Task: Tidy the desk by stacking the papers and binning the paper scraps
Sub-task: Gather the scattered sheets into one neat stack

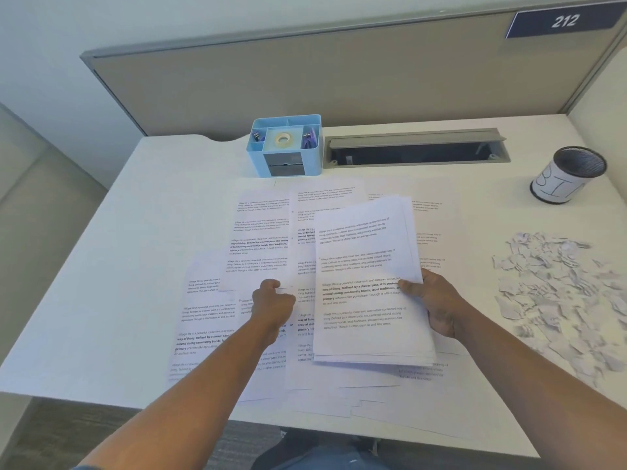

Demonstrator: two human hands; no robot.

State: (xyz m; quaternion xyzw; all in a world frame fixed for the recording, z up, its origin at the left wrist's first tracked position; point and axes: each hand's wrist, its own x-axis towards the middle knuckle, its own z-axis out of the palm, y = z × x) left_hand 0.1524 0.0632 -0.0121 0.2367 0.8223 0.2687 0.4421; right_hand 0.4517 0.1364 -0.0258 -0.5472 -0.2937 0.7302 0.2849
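My right hand [432,303] grips a stack of printed papers [366,273] by its right edge, thumb on top, holding it above the desk. My left hand [273,298] pinches the bottom edge of a loose printed sheet [261,239] lying on the desk. Several more printed sheets [207,320] lie spread and overlapping across the middle of the white desk [101,266], some hanging over its front edge. A heap of torn paper scraps [556,293] covers the desk's right side. A small black mesh bin [570,174] with a white label stands at the far right.
A light blue desk organiser [285,145] holding a tape roll and clips stands at the back centre. Beside it is an open grey cable slot [414,149]. A grey partition [305,83] walls the back, with a sign reading 212.
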